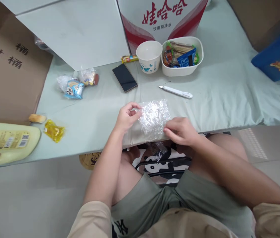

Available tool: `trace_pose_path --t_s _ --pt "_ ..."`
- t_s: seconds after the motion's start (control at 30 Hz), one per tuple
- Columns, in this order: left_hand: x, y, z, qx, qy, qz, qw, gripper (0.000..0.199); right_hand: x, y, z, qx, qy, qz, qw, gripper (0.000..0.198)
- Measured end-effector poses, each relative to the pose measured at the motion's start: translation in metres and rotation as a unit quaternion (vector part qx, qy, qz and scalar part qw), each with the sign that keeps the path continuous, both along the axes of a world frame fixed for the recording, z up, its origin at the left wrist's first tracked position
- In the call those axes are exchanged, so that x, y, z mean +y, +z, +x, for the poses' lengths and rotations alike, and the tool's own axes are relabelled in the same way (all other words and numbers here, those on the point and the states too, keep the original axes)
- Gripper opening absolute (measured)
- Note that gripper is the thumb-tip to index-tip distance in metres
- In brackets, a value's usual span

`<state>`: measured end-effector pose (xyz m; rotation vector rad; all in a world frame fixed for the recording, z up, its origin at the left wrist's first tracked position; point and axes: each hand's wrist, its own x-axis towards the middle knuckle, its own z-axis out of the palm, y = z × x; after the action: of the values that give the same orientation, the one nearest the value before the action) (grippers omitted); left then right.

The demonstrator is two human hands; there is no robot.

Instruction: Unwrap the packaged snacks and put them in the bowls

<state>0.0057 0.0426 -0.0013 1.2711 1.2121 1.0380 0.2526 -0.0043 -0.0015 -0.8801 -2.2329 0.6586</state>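
A crinkled piece of clear plastic wrap, which looks like bubble wrap (155, 117), lies at the table's near edge between my hands. My left hand (128, 116) pinches its left edge between thumb and fingers. At its lower right edge, my right hand (181, 130) has its fingers curled in and closed on the wrap. Just beyond the wrap is a white utility knife (176, 92), lying flat. A dark phone (125, 77) rests to the upper left of my left hand.
Farther back stand a white paper cup (149, 54) and a white tub (182, 71) of packaged snacks. Wrapped snacks (74, 87), a yellow wrapper (54, 130), a bread piece (37, 118) and a pale yellow jug (8, 142) are at left. Large boxes (75, 29) line the back.
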Motion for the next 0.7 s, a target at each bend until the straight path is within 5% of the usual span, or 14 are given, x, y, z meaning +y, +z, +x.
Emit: trace_pose_path --t_s 0.1,0.2,0.47,0.57,0.63,0.7 --pt "-0.002 0.002 0.002 -0.056 -0.026 -0.007 0.998 0.045 0.005 0.0 0.004 0.081 -0.153 -0.05 0.984 0.008" --pt "-0.004 0.006 0.001 -0.122 -0.066 -0.018 0.99 0.058 0.013 -0.005 0.007 0.163 -0.225 -0.128 0.952 0.042" --pt "-0.013 0.015 -0.01 -0.216 -0.177 -0.064 0.958 0.075 0.014 -0.015 -0.004 0.282 -0.052 -0.395 0.873 0.099" --pt "-0.014 0.015 -0.012 -0.217 -0.184 -0.08 0.955 0.081 0.008 -0.007 -0.012 0.285 -0.023 -0.435 0.854 0.072" --pt "-0.013 0.012 -0.01 -0.21 -0.144 -0.094 0.963 0.08 0.006 0.0 -0.014 0.27 -0.04 -0.426 0.863 0.036" --pt "-0.012 0.01 -0.006 -0.194 -0.097 -0.126 0.968 0.072 0.007 0.005 -0.013 0.264 -0.071 -0.401 0.874 0.023"
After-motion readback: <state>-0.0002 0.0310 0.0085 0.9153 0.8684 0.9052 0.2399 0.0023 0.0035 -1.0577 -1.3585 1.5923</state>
